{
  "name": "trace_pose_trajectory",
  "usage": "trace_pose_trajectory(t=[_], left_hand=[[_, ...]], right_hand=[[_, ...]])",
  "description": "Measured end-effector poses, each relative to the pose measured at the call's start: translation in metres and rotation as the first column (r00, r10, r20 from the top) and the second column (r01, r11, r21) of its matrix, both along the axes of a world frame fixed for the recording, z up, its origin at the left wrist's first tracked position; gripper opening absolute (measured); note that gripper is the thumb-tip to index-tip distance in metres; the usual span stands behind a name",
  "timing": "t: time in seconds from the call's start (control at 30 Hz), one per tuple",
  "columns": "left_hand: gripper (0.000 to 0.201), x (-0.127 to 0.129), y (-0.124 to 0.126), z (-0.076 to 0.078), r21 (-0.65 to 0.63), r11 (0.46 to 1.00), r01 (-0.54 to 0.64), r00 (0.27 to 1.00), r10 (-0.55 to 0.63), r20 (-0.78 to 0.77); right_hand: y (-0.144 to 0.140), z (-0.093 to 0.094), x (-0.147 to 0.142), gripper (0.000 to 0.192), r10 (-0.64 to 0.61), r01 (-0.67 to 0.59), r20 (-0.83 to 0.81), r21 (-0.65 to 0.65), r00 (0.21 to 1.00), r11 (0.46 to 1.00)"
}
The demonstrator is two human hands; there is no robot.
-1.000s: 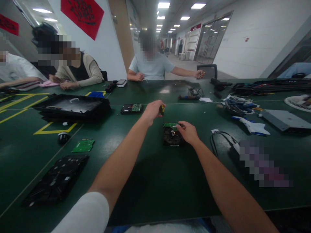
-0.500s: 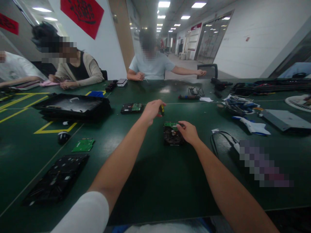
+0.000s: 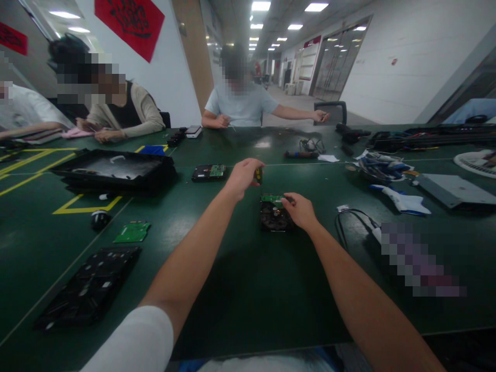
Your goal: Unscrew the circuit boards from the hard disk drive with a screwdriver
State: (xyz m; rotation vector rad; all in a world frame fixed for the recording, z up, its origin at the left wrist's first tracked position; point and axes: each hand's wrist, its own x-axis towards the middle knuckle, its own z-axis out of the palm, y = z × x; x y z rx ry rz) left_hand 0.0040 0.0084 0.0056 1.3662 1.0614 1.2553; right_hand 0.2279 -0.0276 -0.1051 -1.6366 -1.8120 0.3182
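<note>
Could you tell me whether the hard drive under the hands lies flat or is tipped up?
Flat: the hard drive rests circuit-board side up on the table.

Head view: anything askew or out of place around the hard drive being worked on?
Nothing stands out. The black hard drive with green circuit board lies flat on the dark green table, steadied by the right hand.

No text you can actually read here. The red sign (image 3: 130,21) on the wall carries dark characters, but they're too blurred to make out. A second red sign (image 3: 13,39) at the far left is the same. The circuit board (image 3: 132,232) on your table and the hard drive (image 3: 274,213) under your right hand (image 3: 300,212) show no legible label or number.
</note>
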Motion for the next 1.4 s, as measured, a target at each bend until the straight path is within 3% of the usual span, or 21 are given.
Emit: trace_pose_trajectory(t=[0.4,0.53,0.8,1.03,1.2,1.4], left_hand=[[0.026,0.0026,-0.0061,0.0033,0.01,0.994,0.11,0.994,-0.11,-0.005],[0.026,0.0046,-0.0052,0.0015,-0.052,0.984,0.169,0.984,-0.165,0.07],[0.018,0.0069,-0.0017,-0.0004,-0.117,0.979,0.165,0.97,-0.14,0.197],[0.03,0.0049,-0.0018,-0.0001,-0.013,0.998,0.065,0.997,-0.064,0.034],[0.024,0.0061,-0.0054,0.0009,-0.067,0.984,0.162,0.984,-0.156,0.09],[0.017,0.0084,-0.0034,-0.0006,-0.102,0.98,0.174,0.969,-0.151,0.195]], right_hand=[[-0.0007,0.0006,0.0,0.037,0.018,-0.018,-0.002,0.014,1.0,1.0],[-0.0008,0.0008,-0.0003,0.037,0.004,-0.004,-0.011,0.003,1.0,1.0],[0.0006,-0.0007,0.0003,0.037,0.001,-0.001,-0.007,0.001,1.0,1.0],[0.0006,-0.0001,0.0009,0.037,0.02,-0.02,0.003,0.013,1.0,1.0],[0.002,-0.0016,0.001,0.035,0.011,-0.011,0.018,0.01,1.0,1.0],[0.001,-0.0006,0.0003,0.036,0.012,-0.012,0.019,0.016,1.0,1.0]])
